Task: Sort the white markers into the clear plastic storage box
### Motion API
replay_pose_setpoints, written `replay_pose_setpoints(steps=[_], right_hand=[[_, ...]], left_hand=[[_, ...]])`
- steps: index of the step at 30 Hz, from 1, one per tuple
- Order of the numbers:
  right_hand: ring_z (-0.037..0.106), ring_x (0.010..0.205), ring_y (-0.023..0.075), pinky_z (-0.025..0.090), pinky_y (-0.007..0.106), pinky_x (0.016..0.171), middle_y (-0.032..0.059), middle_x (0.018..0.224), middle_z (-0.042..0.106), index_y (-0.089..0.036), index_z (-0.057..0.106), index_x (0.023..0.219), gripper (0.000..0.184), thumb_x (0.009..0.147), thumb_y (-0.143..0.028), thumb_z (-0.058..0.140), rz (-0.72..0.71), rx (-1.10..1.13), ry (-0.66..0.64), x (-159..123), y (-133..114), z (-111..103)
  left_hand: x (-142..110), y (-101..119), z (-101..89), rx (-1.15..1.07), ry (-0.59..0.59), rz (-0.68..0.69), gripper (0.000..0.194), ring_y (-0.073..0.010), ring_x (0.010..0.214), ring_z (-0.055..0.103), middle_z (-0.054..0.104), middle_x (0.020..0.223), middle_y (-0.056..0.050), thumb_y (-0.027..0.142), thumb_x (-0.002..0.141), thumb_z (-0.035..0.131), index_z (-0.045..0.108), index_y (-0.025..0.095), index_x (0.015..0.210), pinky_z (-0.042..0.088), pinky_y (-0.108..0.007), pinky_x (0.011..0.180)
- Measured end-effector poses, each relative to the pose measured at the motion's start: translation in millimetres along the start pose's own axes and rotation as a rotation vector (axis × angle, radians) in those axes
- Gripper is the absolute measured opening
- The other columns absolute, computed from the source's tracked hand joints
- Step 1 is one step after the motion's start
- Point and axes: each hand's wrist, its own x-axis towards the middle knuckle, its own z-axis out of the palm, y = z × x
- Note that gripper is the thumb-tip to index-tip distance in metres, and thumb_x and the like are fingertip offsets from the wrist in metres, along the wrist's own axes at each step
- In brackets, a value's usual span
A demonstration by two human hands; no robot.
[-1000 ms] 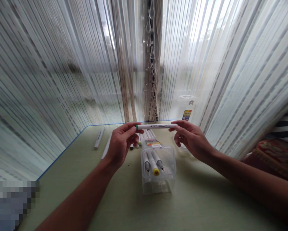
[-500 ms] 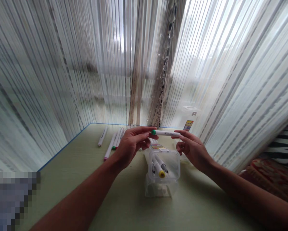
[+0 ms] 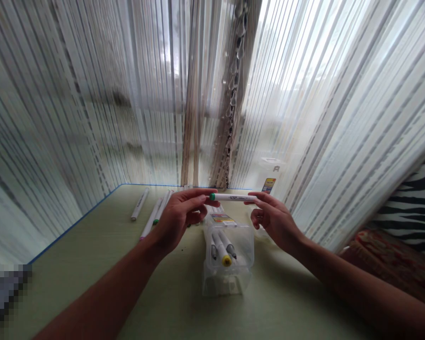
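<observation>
A white marker point(image 3: 233, 198) with a green end is held level between my two hands, above the clear plastic case. My left hand point(image 3: 184, 212) pinches it at the green end, and my right hand point(image 3: 274, 215) grips the opposite white end between thumb and fingers. Below lies the clear plastic case point(image 3: 246, 245) on its side, its opening towards me, with several markers inside. A yellow-ended marker point(image 3: 223, 252) and grey-tipped ones show at that opening. The print on the held marker is too small to read.
Left of my left hand, several white markers point(image 3: 140, 204) lie on the pale green table point(image 3: 91, 231). A clear container with a yellow label point(image 3: 268, 185) stands at the back right. Striped string curtains point(image 3: 155, 94) hang behind the table; a zebra-patterned fabric point(image 3: 407, 208) is at the right.
The whole scene has shifted left and slightly down as the head view turned. Both hands still hold the marker in much the same pose over the case.
</observation>
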Motion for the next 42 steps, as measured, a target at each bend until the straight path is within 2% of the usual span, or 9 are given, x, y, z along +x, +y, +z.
replay_pose_setpoints(steps=[12,27,33,38,42], right_hand=[[0.057,0.048,0.0094,0.043,0.025,0.042,0.0043,0.097,0.071,-0.021,0.065,0.104,0.030,0.079,-0.033,0.075,0.003,-0.015,-0.004,0.2,-0.3,-1.7],[0.056,0.047,0.0085,0.043,0.023,0.040,0.0025,0.091,0.069,-0.020,0.064,0.101,0.028,0.079,-0.031,0.076,-0.029,-0.002,0.024,-2.9,-4.9,2.2],[0.055,0.044,0.0072,0.043,0.021,0.038,0.0016,0.088,0.068,-0.019,0.062,0.104,0.028,0.084,-0.034,0.073,-0.174,-0.080,0.015,-1.2,-0.9,1.9],[0.056,0.043,0.0066,0.043,0.020,0.037,-0.0009,0.081,0.064,-0.018,0.061,0.102,0.023,0.087,-0.033,0.070,-0.332,-0.140,-0.047,-8.3,-5.0,8.7],[0.054,0.043,0.0071,0.044,0.019,0.039,-0.0063,0.061,0.056,-0.017,0.061,0.102,0.018,0.089,-0.028,0.068,-0.401,-0.171,-0.153,-21.9,-10.0,16.5]], left_hand=[[-0.3,0.8,-1.0,-0.025,-0.010,-0.007,0.027,-0.0111,0.057,0.052,0.075,0.081,-0.014,0.025,0.077,0.070,0.078,0.013,0.100,0.033,-0.023,0.051],[0.7,0.6,-1.2,-0.006,0.013,-0.001,0.027,-0.0107,0.058,0.052,0.073,0.079,-0.013,0.029,0.081,0.067,0.077,0.012,0.100,0.033,-0.021,0.050],[3.4,-2.9,-6.1,0.137,0.063,0.020,0.028,-0.0056,0.050,0.043,0.070,0.074,-0.007,0.029,0.075,0.076,0.075,0.012,0.096,0.028,-0.019,0.045],[8.0,-9.8,-13.1,0.186,0.114,-0.023,0.029,-0.0041,0.048,0.042,0.068,0.075,-0.005,0.031,0.074,0.078,0.073,0.012,0.095,0.029,-0.017,0.044],[10.0,-14.2,-15.7,0.203,0.154,-0.089,0.033,-0.0046,0.049,0.045,0.068,0.078,-0.004,0.032,0.071,0.080,0.073,0.013,0.096,0.033,-0.017,0.046]])
